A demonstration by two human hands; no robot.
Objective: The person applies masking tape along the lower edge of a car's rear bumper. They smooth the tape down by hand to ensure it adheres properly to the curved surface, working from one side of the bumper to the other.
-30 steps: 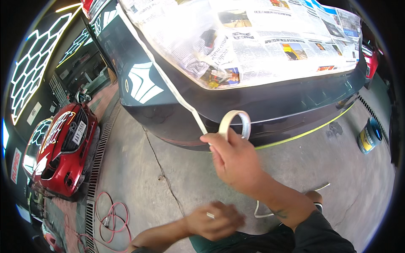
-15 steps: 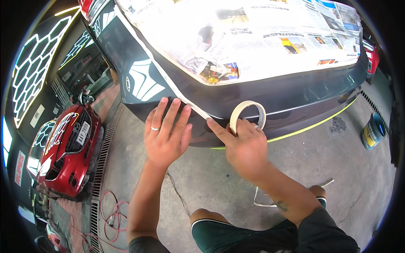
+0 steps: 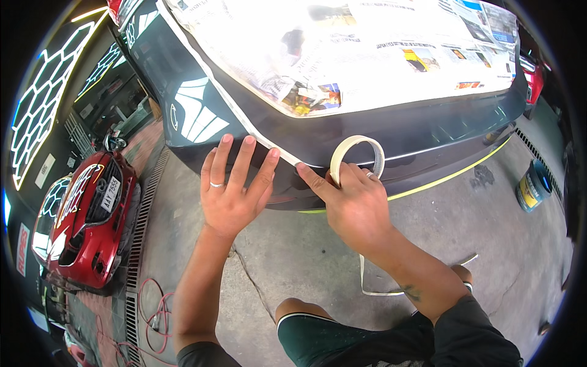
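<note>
A strip of cream masking tape (image 3: 215,85) runs along the edge of a dark grey car bumper (image 3: 422,131), beneath a panel covered with newspaper (image 3: 379,85). My left hand (image 3: 232,205) lies with its fingers spread on the bumper, the index fingertip at the tape strip. In my right hand (image 3: 362,211) is a roll of masking tape (image 3: 338,160), gripped at its lower side with the ring standing up. The right index finger stretches out to the strip where it runs toward the roll. The gripping fingertips are partly hidden.
A red car front (image 3: 92,226) stands at the left beside a floor drain grate (image 3: 136,257). A red hose (image 3: 147,306) coils on the concrete floor. At the right is a blue bucket (image 3: 534,186). A loose pale strip (image 3: 379,293) lies beneath my right forearm.
The view has shifted slightly. My left hand has slid a little left, its index finger now farther from the other fingers. The right hand keeps its hold on the tape roll.
</note>
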